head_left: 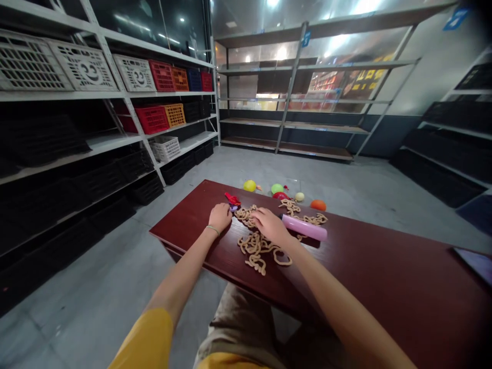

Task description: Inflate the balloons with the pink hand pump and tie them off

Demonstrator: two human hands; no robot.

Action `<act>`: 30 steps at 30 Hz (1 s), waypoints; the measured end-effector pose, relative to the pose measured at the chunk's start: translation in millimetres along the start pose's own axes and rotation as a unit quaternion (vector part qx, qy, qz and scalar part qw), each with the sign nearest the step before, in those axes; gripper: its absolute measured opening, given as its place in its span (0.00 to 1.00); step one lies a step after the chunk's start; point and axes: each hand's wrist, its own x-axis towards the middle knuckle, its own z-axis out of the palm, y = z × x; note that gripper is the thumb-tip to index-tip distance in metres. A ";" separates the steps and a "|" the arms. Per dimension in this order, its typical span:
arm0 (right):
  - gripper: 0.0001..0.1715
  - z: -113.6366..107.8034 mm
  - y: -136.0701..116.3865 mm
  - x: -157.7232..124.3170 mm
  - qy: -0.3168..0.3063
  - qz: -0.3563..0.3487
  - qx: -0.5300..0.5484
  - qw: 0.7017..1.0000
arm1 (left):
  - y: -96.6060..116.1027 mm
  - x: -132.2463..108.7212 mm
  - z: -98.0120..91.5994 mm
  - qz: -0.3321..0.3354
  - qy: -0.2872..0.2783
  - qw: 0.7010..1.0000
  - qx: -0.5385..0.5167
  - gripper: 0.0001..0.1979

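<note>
My left hand (221, 217) rests on the dark red table, fingers bent and close together, with the tips at a small limp purple balloon (232, 208). Just beyond it are limp red balloons (232, 199). Over a tangled heap of beige rope (245, 216) lies my right hand (269, 224), its fingers stretched forward and slightly apart, touching the strands. A second beige rope heap (254, 246) with a loose loop is nearer the table's front edge. Right of my right hand, a pink cylinder with a dark end (305, 227), perhaps a balloon pump, lies across more rope (317, 219).
Beyond the table's far edge are inflated balloons: yellow (249, 185), green (277, 189), red (280, 196), cream (300, 196) and orange (318, 205). A flat screen-like object (474, 264) lies at the table's right. Shelves with crates (151, 119) stand left; metal racks (286, 102) stand behind.
</note>
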 end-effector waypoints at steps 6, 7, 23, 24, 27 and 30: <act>0.16 -19.4 31.1 -28.5 0.051 0.017 0.001 0.999 | 11.3 1.3 -12.1 -0.032 -0.020 0.999 0.020 0.20; 0.16 -22.8 37.2 -33.2 0.060 0.020 -0.004 0.998 | 13.1 3.1 -13.7 -0.035 -0.039 0.998 0.030 0.20; 0.26 -42.4 98.0 -106.1 0.068 0.059 -0.199 0.976 | 48.1 -0.1 -20.2 -0.070 0.024 0.947 -0.314 0.05; 0.27 -42.9 98.2 -108.8 0.063 0.061 -0.204 0.975 | 56.3 2.1 -20.8 -0.092 0.004 0.907 -0.412 0.06; 0.31 -45.7 99.3 -115.1 0.048 0.072 -0.212 0.973 | 86.5 12.0 -22.9 -0.127 -0.079 0.747 -0.648 0.09; 0.32 -48.2 101.8 -120.0 0.038 0.098 -0.221 0.970 | 115.8 25.3 -20.0 -0.108 -0.127 0.627 -0.761 0.11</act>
